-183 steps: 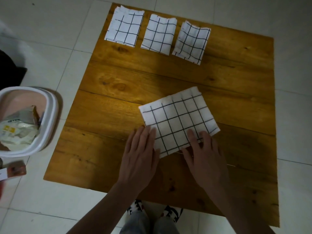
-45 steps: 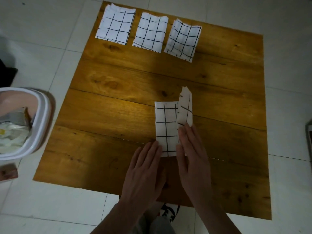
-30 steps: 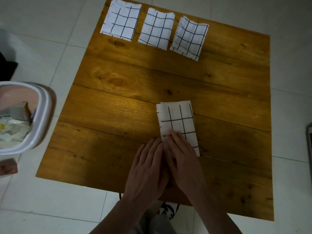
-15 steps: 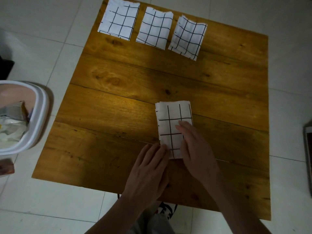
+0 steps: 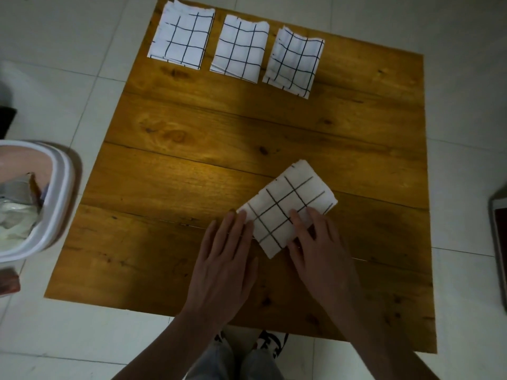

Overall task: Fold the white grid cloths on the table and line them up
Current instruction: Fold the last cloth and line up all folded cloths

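A folded white grid cloth lies turned at an angle on the near middle of the wooden table. My left hand lies flat with its fingertips at the cloth's near-left edge. My right hand rests on the cloth's near-right part, fingers spread and pressing it down. Three folded grid cloths stand in a row along the far edge: a left one, a middle one, a right one.
A white bin holding crumpled packaging stands on the tiled floor left of the table. A dark-framed object sits on the floor at the right edge. The far-right part of the table, beside the row, is bare wood.
The cloth went from an open square to a narrow folded rectangle. In the last half second it was turned clockwise, from upright to diagonal, and my right hand shifted right with it.
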The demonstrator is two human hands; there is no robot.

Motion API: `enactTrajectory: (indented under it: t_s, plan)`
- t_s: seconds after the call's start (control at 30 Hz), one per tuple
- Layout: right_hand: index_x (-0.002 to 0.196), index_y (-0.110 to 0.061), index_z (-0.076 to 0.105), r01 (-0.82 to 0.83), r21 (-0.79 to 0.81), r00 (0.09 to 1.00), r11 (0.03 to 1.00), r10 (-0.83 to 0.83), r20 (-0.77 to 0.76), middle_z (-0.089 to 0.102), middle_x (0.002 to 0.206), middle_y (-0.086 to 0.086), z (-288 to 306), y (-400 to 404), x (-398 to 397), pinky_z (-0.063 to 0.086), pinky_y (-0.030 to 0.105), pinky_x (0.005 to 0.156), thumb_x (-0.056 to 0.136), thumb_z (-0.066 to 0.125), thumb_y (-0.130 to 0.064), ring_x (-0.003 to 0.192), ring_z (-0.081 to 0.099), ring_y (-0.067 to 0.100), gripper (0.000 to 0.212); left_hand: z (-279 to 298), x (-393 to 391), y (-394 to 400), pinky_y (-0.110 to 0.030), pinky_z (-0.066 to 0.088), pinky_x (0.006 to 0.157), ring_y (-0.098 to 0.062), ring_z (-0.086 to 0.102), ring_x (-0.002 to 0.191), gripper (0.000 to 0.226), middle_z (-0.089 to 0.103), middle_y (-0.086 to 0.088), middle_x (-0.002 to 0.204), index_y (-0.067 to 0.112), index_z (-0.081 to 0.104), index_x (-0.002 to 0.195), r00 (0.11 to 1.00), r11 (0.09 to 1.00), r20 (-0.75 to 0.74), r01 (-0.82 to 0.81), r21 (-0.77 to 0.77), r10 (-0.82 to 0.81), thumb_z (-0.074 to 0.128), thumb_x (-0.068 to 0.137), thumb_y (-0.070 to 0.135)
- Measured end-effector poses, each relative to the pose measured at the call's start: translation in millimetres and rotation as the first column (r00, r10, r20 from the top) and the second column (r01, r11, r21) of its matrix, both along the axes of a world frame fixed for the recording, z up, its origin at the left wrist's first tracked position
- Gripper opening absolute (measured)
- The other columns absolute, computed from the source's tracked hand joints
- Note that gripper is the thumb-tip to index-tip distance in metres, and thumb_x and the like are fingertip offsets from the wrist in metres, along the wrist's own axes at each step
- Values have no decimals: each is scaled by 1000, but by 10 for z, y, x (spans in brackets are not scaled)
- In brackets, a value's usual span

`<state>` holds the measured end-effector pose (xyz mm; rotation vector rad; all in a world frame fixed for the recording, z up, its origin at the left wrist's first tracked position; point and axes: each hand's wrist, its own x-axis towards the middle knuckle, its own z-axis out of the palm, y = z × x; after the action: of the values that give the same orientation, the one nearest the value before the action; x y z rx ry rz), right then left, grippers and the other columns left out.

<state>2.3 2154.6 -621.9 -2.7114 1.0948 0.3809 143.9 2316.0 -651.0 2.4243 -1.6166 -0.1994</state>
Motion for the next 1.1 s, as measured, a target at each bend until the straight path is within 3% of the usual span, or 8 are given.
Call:
enactTrajectory:
  t_s: [0.07, 0.2, 0.3, 0.37, 0.47, 0.57, 0.8, 1.1]
  plan:
    - [158, -23, 39, 65, -26, 998, 998, -65, -4, 44, 153, 15, 25, 116, 58, 53, 49, 100, 101, 32, -54, 137, 47, 35, 65, 0, -59, -24, -53, 27, 125, -28, 23, 159, 60, 31, -13, 169, 7, 39, 159, 999, 999, 6, 51, 5, -51, 39, 109, 40]
    - [162, -25, 30, 156, 22, 988, 988, -155, -26, 36, 158, 13, 30, 231, 151, 45, 47, 109, 103, 39, -56, 142, 40, 32, 67, -79, -216, -26, -49, 24, 124, -28, 28, 157, 60, 35, -14, 167, 8, 39, 158, 986, 986, 51, 160, 41, -162, 36, 109, 41]
    - [154, -21, 47, 145, -75, 989, 987, -144, 19, 54, 146, 13, 29, 264, 120, 53, 47, 99, 102, 41, -54, 130, 56, 32, 62, -120, -235, -28, -50, 20, 125, -29, 24, 158, 61, 32, -14, 168, 9, 37, 159, 985, 985, 70, 155, 73, -160, 36, 108, 42]
    - [151, -18, 51, 112, -134, 990, 985, -99, 99, 57, 147, 12, -15, 264, 43, 49, 45, 104, 106, 35, -52, 133, 58, 32, 59, -120, -229, -42, -50, 20, 125, -30, 23, 158, 61, 30, -14, 169, 8, 37, 159, 988, 988, 61, 136, 78, -141, 36, 108, 42]
    - [158, -15, 38, -71, -128, 978, 989, 94, 186, 39, 164, 8, -100, 289, -66, 31, 45, 123, 111, 22, -46, 153, 35, 26, 59, -105, -246, -70, -49, 19, 126, -31, 22, 159, 61, 28, -15, 169, 8, 38, 159, 991, 990, 36, 126, 62, -128, 35, 109, 43]
    - [163, -15, 27, -234, -95, 950, 968, 248, 190, 23, 171, 6, -212, 358, -124, 21, 46, 124, 113, 15, -46, 159, 19, 21, 59, -100, -264, -73, -48, 20, 125, -31, 21, 159, 64, 26, -14, 170, 8, 33, 161, 992, 991, 10, 126, 42, -127, 31, 110, 45]
    - [166, -16, 15, -227, 21, 961, 974, 221, 166, 11, 174, 3, -350, 393, -176, 12, 41, 126, 112, 15, -56, 161, 5, 16, 68, -171, -228, -7, -48, 21, 125, -28, 14, 161, 65, 18, -12, 173, 8, 26, 164, 990, 990, -28, 139, 27, -139, 30, 110, 44]
    - [166, -22, 15, -232, 55, 966, 971, 224, 127, 9, 175, -2, -337, 269, -302, 12, 45, 127, 109, 19, -63, 161, 4, 13, 70, -226, -124, 27, -48, 19, 127, -24, 12, 162, 62, 17, -9, 174, 14, 25, 165, 985, 984, -29, 173, 53, -172, 30, 112, 47]
